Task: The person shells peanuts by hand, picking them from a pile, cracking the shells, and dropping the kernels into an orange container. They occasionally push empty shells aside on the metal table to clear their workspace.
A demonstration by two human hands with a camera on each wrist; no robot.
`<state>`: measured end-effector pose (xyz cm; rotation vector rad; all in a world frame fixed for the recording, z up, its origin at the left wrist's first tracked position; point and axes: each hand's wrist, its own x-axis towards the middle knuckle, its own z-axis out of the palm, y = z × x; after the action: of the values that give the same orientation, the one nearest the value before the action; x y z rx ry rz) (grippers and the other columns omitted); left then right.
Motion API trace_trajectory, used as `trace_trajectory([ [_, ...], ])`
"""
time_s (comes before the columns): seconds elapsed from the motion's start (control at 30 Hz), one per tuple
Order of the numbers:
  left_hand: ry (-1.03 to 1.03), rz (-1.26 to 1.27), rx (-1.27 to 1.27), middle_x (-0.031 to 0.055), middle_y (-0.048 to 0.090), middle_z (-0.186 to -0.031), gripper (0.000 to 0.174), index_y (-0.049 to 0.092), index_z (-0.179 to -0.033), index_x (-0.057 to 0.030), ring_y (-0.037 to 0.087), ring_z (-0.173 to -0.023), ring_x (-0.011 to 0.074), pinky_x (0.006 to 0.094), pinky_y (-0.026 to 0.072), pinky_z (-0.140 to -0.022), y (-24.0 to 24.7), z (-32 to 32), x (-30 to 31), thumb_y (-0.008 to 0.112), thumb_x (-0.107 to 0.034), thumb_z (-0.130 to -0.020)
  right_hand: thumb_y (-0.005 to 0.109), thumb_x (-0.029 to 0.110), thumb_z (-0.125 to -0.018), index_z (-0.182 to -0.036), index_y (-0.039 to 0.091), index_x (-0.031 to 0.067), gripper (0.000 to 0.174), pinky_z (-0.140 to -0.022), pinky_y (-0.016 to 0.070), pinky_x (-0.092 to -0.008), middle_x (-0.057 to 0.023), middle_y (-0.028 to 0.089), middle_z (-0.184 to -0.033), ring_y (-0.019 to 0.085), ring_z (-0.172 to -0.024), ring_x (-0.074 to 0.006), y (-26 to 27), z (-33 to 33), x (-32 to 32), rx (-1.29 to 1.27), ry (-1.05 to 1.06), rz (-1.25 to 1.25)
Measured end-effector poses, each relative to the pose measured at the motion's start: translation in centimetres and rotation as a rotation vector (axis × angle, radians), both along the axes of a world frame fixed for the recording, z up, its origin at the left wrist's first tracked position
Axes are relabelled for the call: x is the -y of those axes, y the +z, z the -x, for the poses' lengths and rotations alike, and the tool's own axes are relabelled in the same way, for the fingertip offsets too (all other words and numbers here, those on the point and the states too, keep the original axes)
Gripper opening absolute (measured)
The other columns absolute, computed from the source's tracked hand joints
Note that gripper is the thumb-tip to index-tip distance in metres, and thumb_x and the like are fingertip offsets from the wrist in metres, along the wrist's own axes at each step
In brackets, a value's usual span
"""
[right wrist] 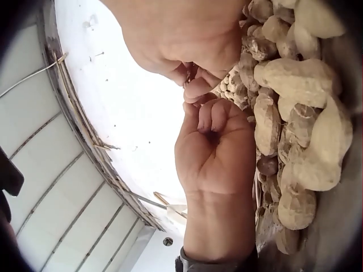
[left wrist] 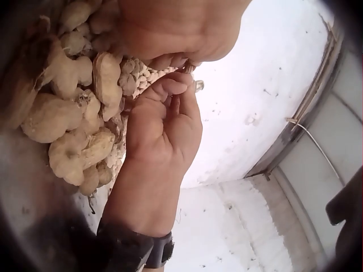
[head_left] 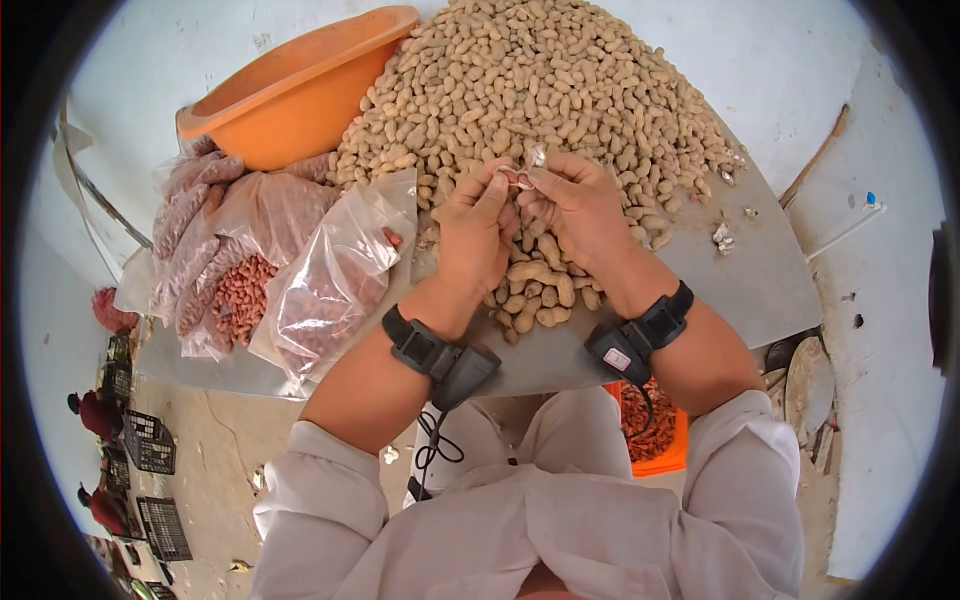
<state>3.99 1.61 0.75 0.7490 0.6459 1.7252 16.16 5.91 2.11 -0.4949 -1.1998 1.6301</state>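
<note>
A grey table [head_left: 720, 290] spans the scene in front of a seated person in a pale shirt. On it, a large heap of unshelled peanuts [head_left: 550, 85] spreads from the far edge toward the person, its near end narrowing between the forearms. An orange basin [head_left: 300, 105] sits tilted at the far left, against the heap. Nearer on that side lie plastic bags of reddish kernels [head_left: 240, 300], with a shiny clear bag [head_left: 335, 265] to their right. Below the table edge, beside the person's right leg, an orange container [head_left: 678, 458] holds reddish bits. Both hands meet low over the heap. The left hand [head_left: 478, 235] pinches one side of a cracked peanut [head_left: 515, 178], its thumb and fingertips closed on it; the right hand [head_left: 582, 212] pinches the other side the same way, so the peanut sits directly between the two sets of fingertips, with reddish colour showing inside. A small whitish scrap [head_left: 538, 156] shows just above the right thumb. A few pale shell scraps [head_left: 723, 238] lie on the table to the right of the heap.
</note>
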Motion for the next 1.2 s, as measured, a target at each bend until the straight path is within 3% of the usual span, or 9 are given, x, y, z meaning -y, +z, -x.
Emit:
trace_trajectory([
  [0.1,-0.107,0.009,0.036,-0.0011,0.053,-0.079,0.018,0.056,-0.102,-0.0022,0.038,-0.054,0.0048,0.0183,0.0299,-0.047,0.3,0.5,0.2,0.043,-0.012,-0.095,0.06,0.004,-0.083,-0.093,0.062,-0.001,0.011,-0.058,0.0469,-0.0223,-0.0052,0.062,-0.078,0.059,-0.066,-0.0106,0.4,-0.4,0.3,0.157,-0.086,-0.181],
  [0.27,-0.175,0.128,0.207,-0.0003,0.049,-0.072,0.02,0.054,-0.09,-0.0035,0.036,-0.052,0.0071,0.0204,0.028,-0.045,0.5,0.9,0.3,0.04,-0.017,-0.094,0.059,-0.004,-0.078,-0.092,0.064,0.0002,0.015,-0.063,0.0488,-0.0251,-0.0057,0.064,-0.082,0.062,-0.077,-0.0137,0.5,0.0,0.4,0.342,-0.278,-0.822],
  [0.37,-0.254,0.118,0.294,0.0006,0.049,-0.07,0.019,0.054,-0.088,-0.0039,0.036,-0.052,0.0079,0.0209,0.0278,-0.044,0.0,1.3,0.0,0.041,-0.017,-0.093,0.058,-0.005,-0.076,-0.088,0.065,0.0018,0.015,-0.066,0.0483,-0.0257,-0.0063,0.065,-0.087,0.061,-0.078,-0.0138,0.9,0.0,0.6,0.406,-0.38,-1.083],
  [0.47,-0.247,0.093,0.291,0.0008,0.048,-0.068,0.017,0.054,-0.091,-0.0029,0.035,-0.05,0.0084,0.0208,0.0276,-0.044,-0.4,1.4,-0.2,0.042,-0.015,-0.093,0.059,0.0,-0.083,-0.095,0.066,0.0036,0.015,-0.068,0.0475,-0.0223,-0.0028,0.064,-0.091,0.058,-0.077,-0.0086,1.0,-0.4,0.5,0.469,-0.327,-1.029],
  [0.57,-0.164,0.106,0.193,-0.001,0.046,-0.065,0.013,0.054,-0.099,-0.0021,0.033,-0.049,0.0076,0.0202,0.0267,-0.043,0.7,1.3,0.3,0.046,-0.012,-0.093,0.059,-0.001,-0.077,-0.09,0.065,0.0012,0.014,-0.062,0.0464,-0.0246,-0.0032,0.064,-0.078,0.057,-0.069,-0.0099,2.2,-1.1,1.0,0.472,-0.485,-0.824],
  [0.67,-0.143,0.045,0.113,-0.0027,0.046,-0.067,0.015,0.053,-0.101,-0.0047,0.032,-0.048,0.0058,0.02,0.0268,-0.044,0.5,2.0,0.2,0.048,-0.017,-0.093,0.06,0.003,-0.076,-0.089,0.066,0.0007,0.015,-0.06,0.0452,-0.0238,-0.0017,0.062,-0.07,0.056,-0.066,-0.0086,4.5,-4.0,0.2,0.627,-0.569,-0.633],
  [0.83,-0.083,0.059,0.111,-0.0031,0.044,-0.063,0.015,0.055,-0.1,-0.0029,0.032,-0.048,0.0066,0.0207,0.0279,-0.045,1.2,1.8,0.7,0.05,-0.015,-0.094,0.059,0.004,-0.072,-0.089,0.066,-0.0008,0.019,-0.062,0.0465,-0.0282,-0.0095,0.065,-0.073,0.059,-0.066,-0.0163,3.8,-13.6,-5.3,1.067,-0.498,-0.629],
  [1.03,-0.086,0.008,0.08,-0.0035,0.045,-0.063,0.017,0.056,-0.1,-0.0015,0.033,-0.049,0.0062,0.0204,0.0284,-0.045,0.9,1.7,0.6,0.05,-0.016,-0.094,0.057,0.003,-0.068,-0.086,0.066,0.0,0.021,-0.068,0.0481,-0.0342,-0.0181,0.065,-0.081,0.063,-0.074,-0.0282,4.5,-19.7,-6.0,1.695,-0.407,-0.691],
  [1.2,-0.105,0.014,0.092,-0.0026,0.047,-0.066,0.016,0.055,-0.101,-0.0024,0.035,-0.049,0.0061,0.0201,0.0284,-0.044,0.8,1.9,0.4,0.05,-0.015,-0.094,0.061,0.008,-0.068,-0.087,0.066,0.0031,0.02,-0.07,0.048,-0.0374,-0.0183,0.064,-0.086,0.062,-0.078,-0.03,4.8,-20.2,-6.6,1.847,-0.356,-0.835],
])
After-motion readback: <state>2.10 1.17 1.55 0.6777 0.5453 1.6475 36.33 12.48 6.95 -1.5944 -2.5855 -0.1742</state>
